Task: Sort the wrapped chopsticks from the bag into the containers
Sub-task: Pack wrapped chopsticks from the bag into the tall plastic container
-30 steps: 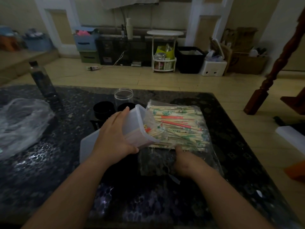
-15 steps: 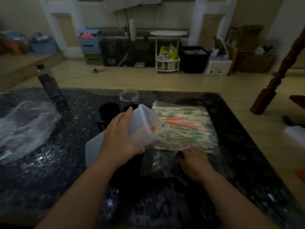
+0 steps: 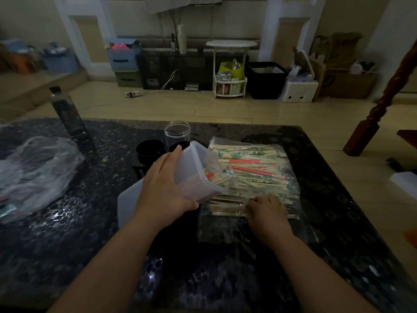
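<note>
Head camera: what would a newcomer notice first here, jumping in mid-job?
The left hand grips a translucent container tilted on its side mid-table, its mouth against the clear bag of wrapped chopsticks, with some chopsticks inside it. The right hand grips that bag's near edge. A crumpled plastic sheet lies far left.

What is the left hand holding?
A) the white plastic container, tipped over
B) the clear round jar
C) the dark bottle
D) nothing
A: the left hand grips the white plastic container, tilted with its open mouth toward the bag of wrapped chopsticks, while the clear round jar and dark bottle stand untouched behind.
</note>
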